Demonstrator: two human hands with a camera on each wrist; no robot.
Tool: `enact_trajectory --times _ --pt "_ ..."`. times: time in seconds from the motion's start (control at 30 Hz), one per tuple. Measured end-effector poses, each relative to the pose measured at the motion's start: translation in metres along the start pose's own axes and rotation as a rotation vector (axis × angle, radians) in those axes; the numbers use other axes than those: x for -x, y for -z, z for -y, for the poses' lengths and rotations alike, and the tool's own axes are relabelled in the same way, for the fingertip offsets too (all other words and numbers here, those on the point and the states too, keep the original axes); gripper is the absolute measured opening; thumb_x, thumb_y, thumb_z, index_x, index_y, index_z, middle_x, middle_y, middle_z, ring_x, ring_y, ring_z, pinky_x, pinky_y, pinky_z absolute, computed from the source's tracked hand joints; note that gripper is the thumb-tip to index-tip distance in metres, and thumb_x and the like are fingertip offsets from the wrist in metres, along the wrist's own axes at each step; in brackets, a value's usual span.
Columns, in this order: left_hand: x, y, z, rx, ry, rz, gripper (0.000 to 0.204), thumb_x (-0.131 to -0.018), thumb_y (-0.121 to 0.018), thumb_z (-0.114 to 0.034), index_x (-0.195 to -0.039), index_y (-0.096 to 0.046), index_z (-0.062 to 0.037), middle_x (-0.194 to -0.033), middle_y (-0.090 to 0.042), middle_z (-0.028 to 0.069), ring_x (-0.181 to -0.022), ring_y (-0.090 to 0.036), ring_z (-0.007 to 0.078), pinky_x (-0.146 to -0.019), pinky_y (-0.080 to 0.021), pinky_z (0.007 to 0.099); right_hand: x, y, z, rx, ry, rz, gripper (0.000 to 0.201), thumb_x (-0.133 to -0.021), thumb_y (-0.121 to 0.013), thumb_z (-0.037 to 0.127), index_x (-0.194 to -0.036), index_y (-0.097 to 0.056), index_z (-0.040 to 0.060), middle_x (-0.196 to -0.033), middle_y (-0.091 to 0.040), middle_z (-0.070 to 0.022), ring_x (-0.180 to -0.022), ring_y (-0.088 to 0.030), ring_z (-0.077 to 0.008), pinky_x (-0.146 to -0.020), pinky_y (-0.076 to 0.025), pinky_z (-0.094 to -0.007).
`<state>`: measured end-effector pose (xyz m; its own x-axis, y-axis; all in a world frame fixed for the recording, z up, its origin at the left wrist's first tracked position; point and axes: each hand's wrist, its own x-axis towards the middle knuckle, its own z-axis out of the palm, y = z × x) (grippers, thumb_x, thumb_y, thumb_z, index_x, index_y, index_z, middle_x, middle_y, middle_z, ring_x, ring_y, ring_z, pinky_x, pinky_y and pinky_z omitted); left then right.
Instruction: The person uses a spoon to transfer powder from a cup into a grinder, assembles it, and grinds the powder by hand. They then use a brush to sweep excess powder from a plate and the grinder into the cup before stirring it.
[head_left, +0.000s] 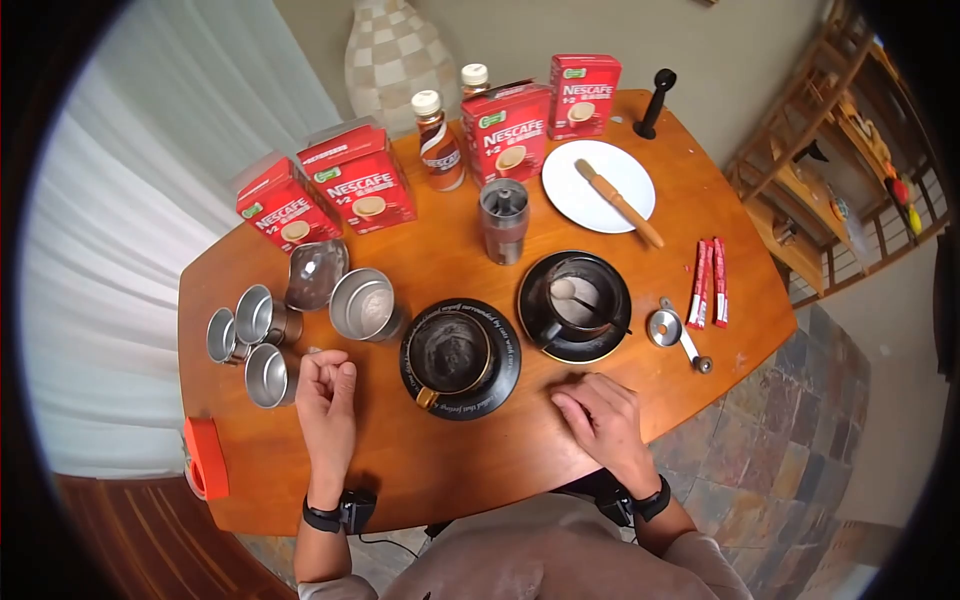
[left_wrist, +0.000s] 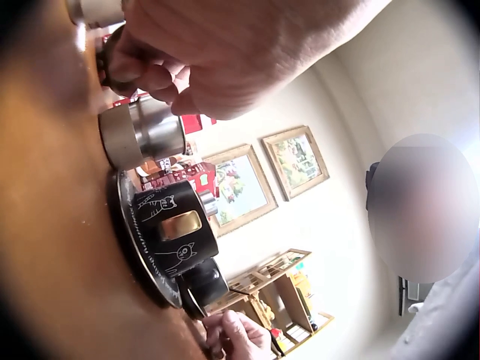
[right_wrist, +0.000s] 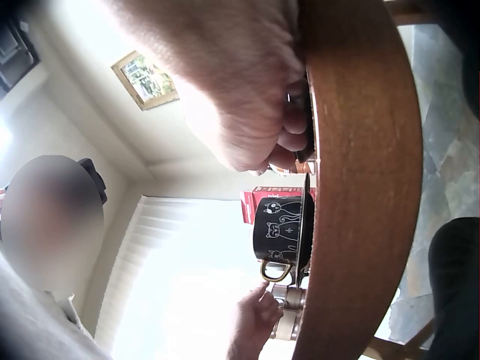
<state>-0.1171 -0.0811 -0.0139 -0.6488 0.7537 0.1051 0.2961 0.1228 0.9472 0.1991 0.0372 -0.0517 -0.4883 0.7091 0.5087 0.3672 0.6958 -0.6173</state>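
Black mug (head_left: 452, 350) between left hand (head_left: 325, 400) and right hand (head_left: 603, 425)

On bench (head_left: 440, 480): saucer (head_left: 505, 360), mug upright on it; black cup (head_left: 583, 266), just beyond right hand; gold handle (head_left: 427, 398) of mug, closer to left hand. Fingers (head_left: 318, 372), both hands: loosely curled, nothing visible held.

We're looking along the wooden desk (head_left: 430, 470): red boxes (head_left: 508, 130) and jars (head_left: 437, 145) line its far side, a white plate (head_left: 562, 200) sits beyond two black saucers (head_left: 508, 362), metal cups (head_left: 365, 303) crowd our left, and slim red sachets (head_left: 720, 285) lie out right.
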Motion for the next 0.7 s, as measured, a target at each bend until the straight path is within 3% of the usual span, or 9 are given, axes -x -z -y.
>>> enact_trajectory --times 0.07,0.17,0.27,0.37,0.47,0.57,0.6,0.7 --pt "-0.003 -0.004 -0.006 0.004 0.004 -0.014 0.011 -0.105 -0.069 -0.009 -0.100 -0.060 -0.0073 -0.083 -0.043 -0.0087 -0.077 -0.039 0.0016 -0.068 -0.031 0.0195 0.001 0.000 0.000 -0.005 0.003 -0.003 0.009 -0.089 -0.080 0.009 -0.088 -0.073 0.0035 -0.077 -0.065 -0.0088 -0.067 -0.065 -0.0289 -0.059 -0.052 -0.0393" --pt "-0.010 0.003 0.007 -0.073 -0.038 0.039 0.018 -0.107 -0.066 -0.013 -0.094 -0.056 -0.0086 -0.083 -0.045 -0.0086 -0.074 -0.038 0.0017 -0.065 -0.030 0.0199 0.002 0.000 -0.001 -0.014 0.005 -0.004 0.009 -0.089 -0.080 0.009 -0.089 -0.074 0.0033 -0.077 -0.065 -0.0092 -0.067 -0.064 -0.0287 -0.059 -0.052 -0.0388" --pt "-0.013 0.009 0.023 -0.152 0.035 0.059 0.023 -0.109 -0.064 -0.015 -0.089 -0.055 -0.0073 -0.077 -0.042 -0.0091 -0.066 -0.034 0.0014 -0.059 -0.029 0.0215 0.002 0.001 -0.001 -0.026 -0.001 -0.005 0.010 -0.087 -0.082 0.008 -0.090 -0.075 0.0024 -0.076 -0.065 -0.0109 -0.066 -0.065 -0.0293 -0.060 -0.051 -0.0379" --pt "-0.014 0.008 0.026 -0.143 0.005 0.056 0.023 -0.111 -0.059 -0.017 -0.092 -0.053 -0.0071 -0.077 -0.041 -0.0086 -0.066 -0.033 0.0027 -0.058 -0.029 0.0227 0.002 0.002 -0.001 -0.023 0.000 -0.003 0.009 -0.088 -0.081 0.008 -0.089 -0.074 0.0029 -0.076 -0.065 -0.0100 -0.066 -0.064 -0.0288 -0.059 -0.051 -0.0383" --pt "-0.006 -0.006 0.000 0.044 0.090 -0.007 0.017 -0.111 -0.060 -0.015 -0.097 -0.051 -0.0102 -0.085 -0.043 -0.0078 -0.070 -0.034 0.0015 -0.060 -0.028 0.0212 0.001 0.001 -0.001 -0.021 0.003 -0.005 0.008 -0.089 -0.080 0.009 -0.088 -0.074 0.0039 -0.076 -0.064 -0.0083 -0.066 -0.064 -0.0279 -0.058 -0.051 -0.0393" --pt "-0.004 0.000 0.018 -0.055 -0.080 -0.018 0.017 -0.108 -0.062 -0.010 -0.100 -0.047 -0.0108 -0.086 -0.043 -0.0077 -0.070 -0.033 0.0012 -0.059 -0.027 0.0208 0.000 0.001 -0.001 -0.019 0.006 -0.005 0.009 -0.089 -0.080 0.009 -0.087 -0.073 0.0039 -0.075 -0.064 -0.0087 -0.065 -0.064 -0.0283 -0.058 -0.051 -0.0393" --pt "-0.004 -0.003 0.019 -0.068 -0.089 -0.087 0.030 -0.106 -0.064 -0.004 -0.087 -0.042 -0.0092 -0.076 -0.036 -0.0081 -0.066 -0.028 0.0038 -0.057 -0.026 0.0234 0.000 0.000 -0.002 -0.015 0.009 -0.005 0.009 -0.089 -0.080 0.009 -0.087 -0.073 0.0038 -0.075 -0.064 -0.0088 -0.065 -0.064 -0.0284 -0.058 -0.051 -0.0392" --pt "0.003 0.004 0.016 -0.071 -0.074 0.016 0.043 -0.106 -0.068 -0.008 -0.077 -0.035 -0.0096 -0.073 -0.032 -0.0083 -0.066 -0.026 0.0044 -0.056 -0.024 0.0249 0.000 0.000 -0.003 -0.013 0.014 -0.008 0.010 -0.088 -0.081 0.009 -0.087 -0.072 0.0039 -0.074 -0.063 -0.0092 -0.065 -0.064 -0.0285 -0.058 -0.051 -0.0389"
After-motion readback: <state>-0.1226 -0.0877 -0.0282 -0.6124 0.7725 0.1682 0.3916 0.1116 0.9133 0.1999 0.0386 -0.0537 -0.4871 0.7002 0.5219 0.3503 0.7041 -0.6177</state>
